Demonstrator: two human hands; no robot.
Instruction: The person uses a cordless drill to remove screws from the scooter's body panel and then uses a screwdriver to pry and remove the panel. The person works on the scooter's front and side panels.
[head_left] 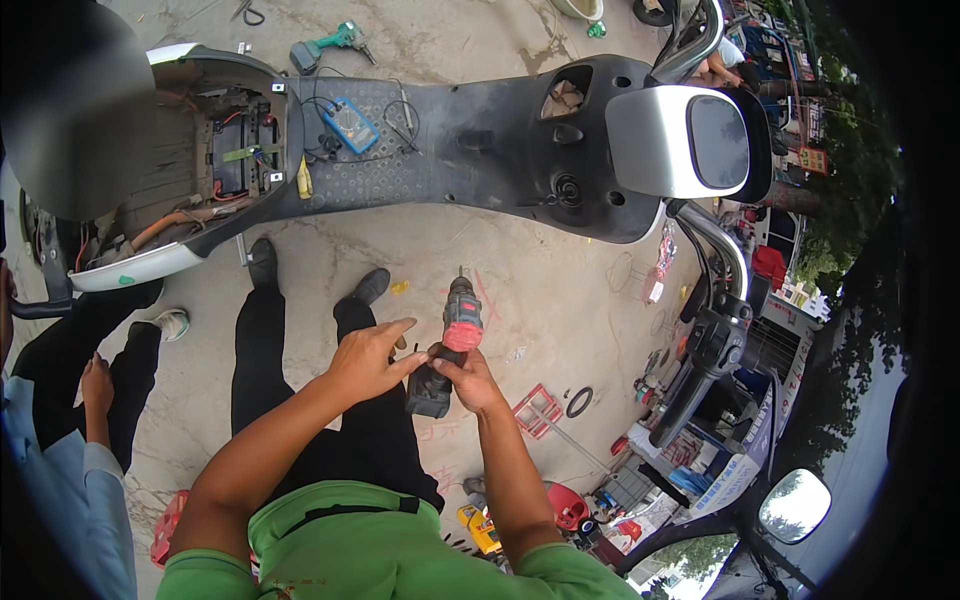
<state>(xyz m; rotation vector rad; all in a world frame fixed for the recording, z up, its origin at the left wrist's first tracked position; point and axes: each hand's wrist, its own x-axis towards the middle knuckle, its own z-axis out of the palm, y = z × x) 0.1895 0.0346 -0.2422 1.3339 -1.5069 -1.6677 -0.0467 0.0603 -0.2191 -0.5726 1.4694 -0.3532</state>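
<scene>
a: busy with what step, at a guess?

b: handling the cordless drill [460, 314], more likely readying or checking it than drilling; chuck [461, 288] end apart from the scooter [480, 185].

a: gripped how, with 2 hands so near?

b: clamped in only 1: the right hand [474, 383], wrapped around the handle [435, 372] just behind the red rear cap [462, 336]. as for the left hand [365, 362], not clamped: spread apart at index finger and thumb, with the thumb tip at the handle, touching or merely just beside, hard to say.

a: held where?

b: in front of the green shirt [370, 540], over the concrete ground [550, 330], between shirt and scooter.

a: pointing which way?

b: away from the person, chuck toward the scooter, red cap back toward the shirt. long axis along the barrel, nearly straight out; perhaps tilted downward too, but unreadable from above. handle slanting back and left, down to the dark battery base [430, 402].

a: and for a next move?

b: judging from this, calling for a firm right grip, steady aim, and left fingers well off the chuck.
</scene>
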